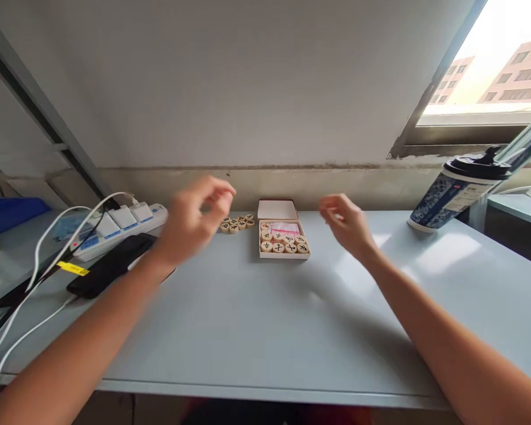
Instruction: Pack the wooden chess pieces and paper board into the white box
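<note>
My left hand [199, 218] is raised above the table, left of a small open box [285, 256]. Its fingers are curled, thumb and forefinger forming a loop, somewhat blurred. On the other side of the box, my right hand [346, 224] hovers with fingers bent and pressed together. Whether anything sits in either hand's fingers cannot be made out. Round wooden Chinese chess pieces [284, 248] fill the front part of the box, and a pink-and-white packet [285, 228] lies behind them. Just right of my left hand, several more pieces [238, 224] stand in a group on the table.
On the left are a white power strip [153, 220] with chargers, white cables [36, 260] and a black pouch [110, 268]. A blue patterned cup [451, 198] with a black lid stands at the right. Behind the grey table [248, 330] rises a wall [256, 88].
</note>
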The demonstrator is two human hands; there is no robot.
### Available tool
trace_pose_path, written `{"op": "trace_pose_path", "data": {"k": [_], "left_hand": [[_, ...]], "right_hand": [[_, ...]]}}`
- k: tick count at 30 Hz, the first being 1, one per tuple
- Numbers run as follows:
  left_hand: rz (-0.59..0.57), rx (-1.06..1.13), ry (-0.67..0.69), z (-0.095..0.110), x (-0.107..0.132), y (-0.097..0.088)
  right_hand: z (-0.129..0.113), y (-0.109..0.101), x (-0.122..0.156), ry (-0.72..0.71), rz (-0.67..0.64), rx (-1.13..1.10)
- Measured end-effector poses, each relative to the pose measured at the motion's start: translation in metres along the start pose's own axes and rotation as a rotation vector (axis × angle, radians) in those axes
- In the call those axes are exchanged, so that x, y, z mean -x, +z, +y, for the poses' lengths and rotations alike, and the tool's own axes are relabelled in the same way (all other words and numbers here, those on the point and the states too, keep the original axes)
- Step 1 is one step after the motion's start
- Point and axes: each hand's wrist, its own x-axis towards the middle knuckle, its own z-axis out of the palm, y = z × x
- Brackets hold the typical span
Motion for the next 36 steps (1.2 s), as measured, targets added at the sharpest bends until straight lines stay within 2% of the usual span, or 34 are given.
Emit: {"op": "trace_pose_path", "data": {"k": [3, 5, 8, 11, 17, 23, 26, 30, 33, 36], "left_hand": [[-0.126, -0.128, -0.067, -0.022, 0.004, 0.025], [-0.15, -0.216, -0.138, -0.036, 0.011, 0.047], [-0.211, -0.306, -0.187, -0.046, 0.025, 0.07], [-0.269, -0.372, -0.235, -0.048, 0.034, 0.078], [-0.332, -0.41, -0.287, -0.053, 0.035, 0.077], [-0.357, -0.339, -0.32, -0.054, 0.036, 0.073], [-0.361, -0.274, -0.355, -0.055, 0.036, 0.064], [-0.375, -0.153, -0.382, -0.055, 0.032, 0.044], [-0.4, -0.01, -0.351, -0.037, 0.03, 0.034], [-0.45, 0.185, -0.26, -0.001, 0.035, 0.038]], "right_hand": [[0.027, 0.03, 0.015, 0.063, -0.13, 0.069], [0.038, 0.039, 0.022, 0.084, -0.215, 0.114], [0.042, 0.041, 0.029, 0.095, -0.324, 0.177], [0.039, 0.037, 0.03, 0.083, -0.395, 0.224], [0.039, 0.032, 0.031, 0.024, -0.509, 0.275], [0.037, 0.029, 0.031, 0.032, -0.525, 0.306], [0.036, 0.028, 0.031, 0.04, -0.529, 0.296], [0.032, 0.024, 0.03, 0.072, -0.534, 0.268], [0.023, 0.017, 0.027, 0.12, -0.528, 0.249], [0.006, 0.004, 0.026, 0.18, -0.588, 0.2]]}}
